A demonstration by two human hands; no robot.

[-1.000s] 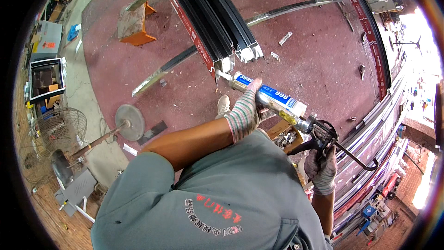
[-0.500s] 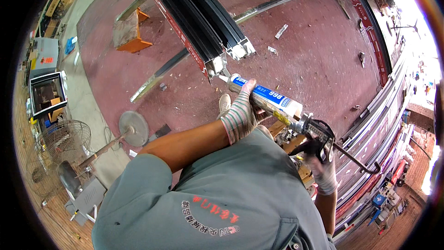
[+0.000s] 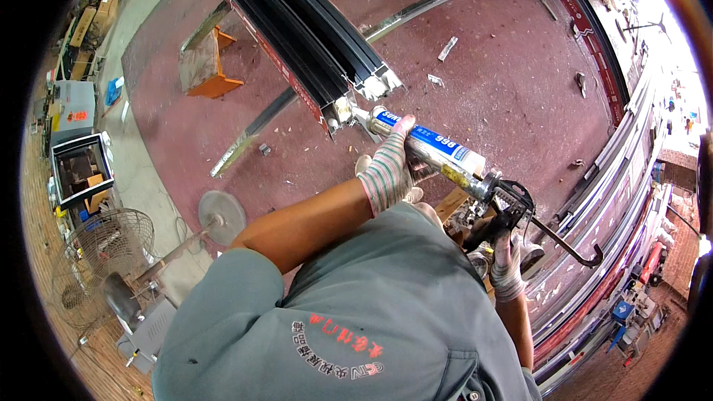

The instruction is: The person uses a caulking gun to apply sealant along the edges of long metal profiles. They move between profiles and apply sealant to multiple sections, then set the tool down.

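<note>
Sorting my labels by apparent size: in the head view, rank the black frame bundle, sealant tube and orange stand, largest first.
1. Black frame bundle
2. Sealant tube
3. Orange stand, though it lies farther away, so tube versus stand is unsure.

Sealant cartridge (image 3: 431, 150), centre: white tube with blue label band and yellow strip. Cardboard boxes (image 3: 93, 18), far left: brown, stacked. Grey cabinet (image 3: 72, 108), left: small red label on its face.

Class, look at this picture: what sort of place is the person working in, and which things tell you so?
Probably a metal-frame workshop. Long black metal frame sections lie across an orange stand, a caulking gun is held in both gloved hands, and a floor fan stands on the red floor.
</note>
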